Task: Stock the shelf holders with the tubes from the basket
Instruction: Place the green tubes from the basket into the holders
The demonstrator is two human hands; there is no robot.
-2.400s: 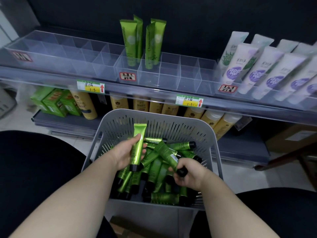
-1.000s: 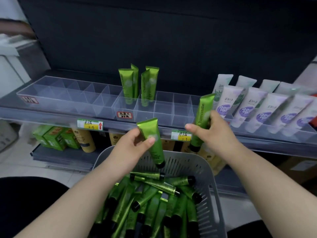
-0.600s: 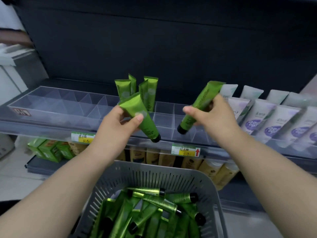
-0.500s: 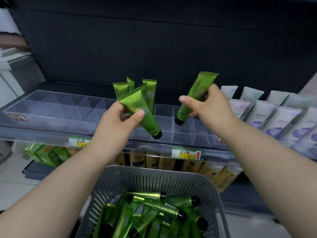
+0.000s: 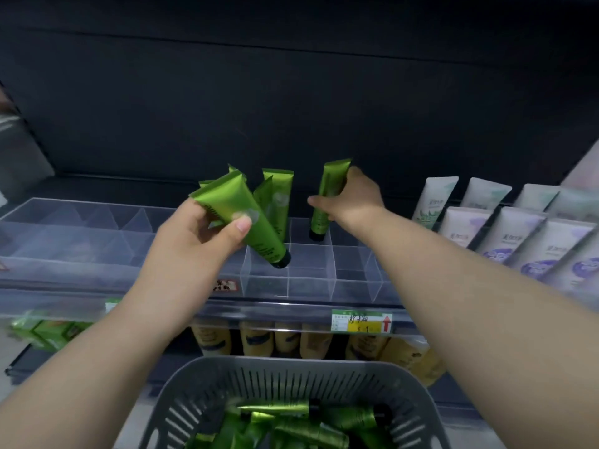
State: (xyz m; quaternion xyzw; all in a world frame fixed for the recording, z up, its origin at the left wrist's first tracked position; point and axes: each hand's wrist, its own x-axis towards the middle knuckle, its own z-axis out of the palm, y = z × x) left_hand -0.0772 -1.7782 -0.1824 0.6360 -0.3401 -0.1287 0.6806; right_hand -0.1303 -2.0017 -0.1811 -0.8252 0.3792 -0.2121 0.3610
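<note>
My left hand (image 5: 197,236) grips a green tube (image 5: 241,217), tilted with its black cap down over a front cell of the clear shelf holder (image 5: 311,281). My right hand (image 5: 351,199) holds a second green tube (image 5: 325,197) upright, its cap lowered into a back cell of the holder. Three or so green tubes (image 5: 277,199) stand in the holder behind my left hand. The grey slotted basket (image 5: 227,380) at the bottom holds several more green tubes (image 5: 291,422).
White and purple tubes (image 5: 505,234) fill the holder cells to the right. The cells on the left (image 5: 81,228) have nothing in them. A yellow price tag (image 5: 361,321) hangs on the shelf edge, with yellow bottles (image 5: 285,340) and green boxes (image 5: 48,330) on the shelf below.
Both hands lifted tubes from the basket up to the shelf. The right tube went from tilted to upright and down into a back cell. The left tube moved over the front cells.
</note>
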